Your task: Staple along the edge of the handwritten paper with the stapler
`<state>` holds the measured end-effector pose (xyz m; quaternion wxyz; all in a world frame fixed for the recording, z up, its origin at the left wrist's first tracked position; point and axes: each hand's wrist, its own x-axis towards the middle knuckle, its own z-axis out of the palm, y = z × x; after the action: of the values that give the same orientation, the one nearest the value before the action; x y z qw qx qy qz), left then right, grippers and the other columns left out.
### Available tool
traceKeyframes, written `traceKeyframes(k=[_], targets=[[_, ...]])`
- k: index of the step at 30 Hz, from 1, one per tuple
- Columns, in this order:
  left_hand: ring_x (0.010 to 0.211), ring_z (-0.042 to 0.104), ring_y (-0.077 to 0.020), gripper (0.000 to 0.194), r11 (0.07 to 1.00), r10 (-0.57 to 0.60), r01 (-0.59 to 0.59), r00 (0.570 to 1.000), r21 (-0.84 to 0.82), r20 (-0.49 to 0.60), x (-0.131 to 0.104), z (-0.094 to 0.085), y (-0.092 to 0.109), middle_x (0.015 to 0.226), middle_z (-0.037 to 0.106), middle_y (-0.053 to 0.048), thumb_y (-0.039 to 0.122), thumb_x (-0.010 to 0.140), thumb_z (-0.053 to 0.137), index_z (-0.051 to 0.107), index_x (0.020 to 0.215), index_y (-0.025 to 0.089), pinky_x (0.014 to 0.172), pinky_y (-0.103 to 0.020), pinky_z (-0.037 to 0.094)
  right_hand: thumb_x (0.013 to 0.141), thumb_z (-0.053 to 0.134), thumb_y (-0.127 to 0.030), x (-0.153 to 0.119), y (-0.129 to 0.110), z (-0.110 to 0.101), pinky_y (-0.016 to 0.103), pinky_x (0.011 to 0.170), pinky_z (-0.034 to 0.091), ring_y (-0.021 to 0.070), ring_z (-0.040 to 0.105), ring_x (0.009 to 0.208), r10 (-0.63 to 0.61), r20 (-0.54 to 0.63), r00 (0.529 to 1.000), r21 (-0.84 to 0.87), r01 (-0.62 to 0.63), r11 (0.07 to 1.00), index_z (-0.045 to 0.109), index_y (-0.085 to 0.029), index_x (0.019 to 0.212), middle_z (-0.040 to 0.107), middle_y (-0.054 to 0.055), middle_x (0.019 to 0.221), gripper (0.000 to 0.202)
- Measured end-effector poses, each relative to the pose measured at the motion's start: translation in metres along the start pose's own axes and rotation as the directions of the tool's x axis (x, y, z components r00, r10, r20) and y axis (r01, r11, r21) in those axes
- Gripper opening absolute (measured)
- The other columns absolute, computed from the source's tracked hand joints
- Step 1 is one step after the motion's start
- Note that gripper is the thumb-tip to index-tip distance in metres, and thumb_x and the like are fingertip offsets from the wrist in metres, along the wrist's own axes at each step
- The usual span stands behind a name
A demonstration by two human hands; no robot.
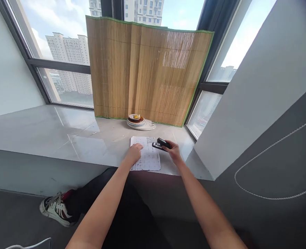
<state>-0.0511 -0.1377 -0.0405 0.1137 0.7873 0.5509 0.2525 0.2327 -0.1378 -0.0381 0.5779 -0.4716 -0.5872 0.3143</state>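
Observation:
Printed white paper sheets [149, 160] lie on the sill close to its front edge. On the sheets' left part rests my left hand [135, 153], its fingers laid on the paper and gripping nothing. My right hand [174, 151] is closed around the rear of a black stapler [161, 144]. The stapler's jaws are parted and point left over the upper right of the paper; whether they touch the sheets I cannot tell.
Behind the paper stands a stack of small plates [136, 121] beside a flat white oval piece [149, 126]. A bamboo mat [142, 69] with green edging leans against the window. To the right are a white wall [235, 103] and a hanging cord loop [272, 198].

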Motion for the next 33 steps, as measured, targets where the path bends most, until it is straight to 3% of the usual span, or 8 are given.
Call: traceKeyframes(k=[4, 8, 12, 15, 19, 25, 29, 33], targets=[[0.127, 0.066, -0.0264, 0.060, 0.999, 0.046, -0.047, 0.998, 0.022, 0.041, -0.006, 0.001, 0.005, 0.131, 0.076, -0.005, -0.007, 0.076, 0.049, 0.080, 0.114, 0.028, 0.126, -0.045, 0.039, 0.070, 0.081, -0.063, -0.003, 0.013, -0.044, 0.049, 0.091, 0.058, 0.0337, 0.073, 0.099, 0.029, -0.086, 0.996, -0.176, -0.044, 0.983, 0.080, -0.019, 0.114, 0.080, 0.011, 0.106, 0.062], [0.118, 0.069, -0.0278, 0.044, 0.992, 0.089, -0.094, 0.995, 0.088, 0.055, -0.002, -0.001, 0.022, 0.109, 0.079, -0.008, -0.005, 0.079, 0.053, 0.080, 0.093, 0.026, 0.132, -0.052, 0.025, 0.076, 0.076, -0.057, -0.003, 0.015, -0.038, 0.049, 0.097, 0.055, 0.0329, 0.071, 0.105, -0.059, 0.077, 0.995, -0.324, 0.081, 0.943, 0.080, -0.022, 0.112, 0.079, 0.010, 0.111, 0.050], [0.137, 0.060, -0.0344, 0.035, 0.994, 0.089, -0.098, 0.984, 0.050, 0.153, 0.021, 0.001, 0.041, 0.139, 0.070, -0.012, 0.020, 0.090, 0.066, 0.078, 0.122, 0.028, 0.126, -0.056, 0.035, 0.084, 0.070, -0.047, -0.001, 0.008, -0.026, 0.048, 0.104, 0.051, 0.0308, 0.069, 0.110, -0.134, 0.185, 0.974, -0.351, 0.192, 0.916, 0.078, -0.025, 0.119, 0.077, 0.009, 0.115, 0.042], [0.154, 0.042, -0.0408, 0.049, 0.997, 0.078, -0.082, 0.963, 0.004, 0.257, 0.038, 0.006, 0.041, 0.160, 0.056, -0.010, 0.038, 0.087, 0.078, 0.071, 0.136, 0.038, 0.125, -0.071, 0.025, 0.086, 0.068, -0.046, -0.002, 0.005, -0.025, 0.048, 0.106, 0.051, 0.0307, 0.069, 0.112, -0.133, 0.176, 0.975, -0.363, 0.190, 0.912, 0.076, -0.025, 0.126, 0.076, 0.009, 0.118, 0.046], [0.158, 0.037, -0.0367, 0.049, 0.996, 0.092, -0.086, 0.974, -0.036, 0.205, 0.039, 0.020, 0.029, 0.168, 0.047, -0.011, 0.046, 0.094, 0.073, 0.068, 0.141, 0.034, 0.129, -0.068, 0.015, 0.087, 0.067, -0.048, -0.003, 0.005, -0.028, 0.046, 0.106, 0.051, 0.0302, 0.069, 0.113, -0.119, 0.175, 0.977, -0.394, 0.181, 0.901, 0.076, -0.025, 0.128, 0.076, 0.009, 0.119, 0.048], [0.154, 0.045, -0.0315, 0.040, 0.973, 0.045, -0.025, 0.996, -0.227, 0.081, 0.033, 0.031, 0.017, 0.162, 0.055, -0.012, 0.027, 0.098, 0.063, 0.068, 0.138, 0.023, 0.132, -0.054, 0.023, 0.088, 0.063, -0.051, -0.008, -0.004, -0.040, 0.046, 0.100, 0.052, 0.0315, 0.067, 0.106, -0.171, -0.134, 0.976, -0.437, 0.097, 0.894, 0.076, -0.019, 0.124, 0.074, 0.012, 0.115, 0.051], [0.139, 0.061, -0.0264, 0.040, 0.668, -0.266, 0.145, 0.962, -0.730, -0.053, 0.045, 0.027, 0.006, 0.144, 0.070, -0.010, 0.008, 0.092, 0.049, 0.073, 0.121, 0.021, 0.119, -0.041, 0.046, 0.088, 0.066, -0.044, -0.015, -0.023, -0.005, 0.042, 0.100, 0.053, 0.0307, 0.068, 0.111, -0.193, 0.023, 0.981, -0.360, 0.188, 0.914, 0.075, -0.023, 0.127, 0.074, 0.009, 0.118, 0.046], [0.133, 0.065, -0.0249, 0.031, 0.493, -0.408, 0.137, 0.909, -0.859, -0.089, 0.053, 0.022, -0.005, 0.131, 0.076, -0.011, 0.013, 0.092, 0.050, 0.073, 0.113, 0.019, 0.117, -0.040, 0.048, 0.085, 0.069, -0.037, -0.016, -0.031, 0.059, 0.041, 0.099, 0.054, 0.0293, 0.070, 0.105, -0.126, 0.213, 0.969, -0.294, 0.186, 0.937, 0.079, -0.025, 0.120, 0.077, 0.007, 0.111, 0.038]])
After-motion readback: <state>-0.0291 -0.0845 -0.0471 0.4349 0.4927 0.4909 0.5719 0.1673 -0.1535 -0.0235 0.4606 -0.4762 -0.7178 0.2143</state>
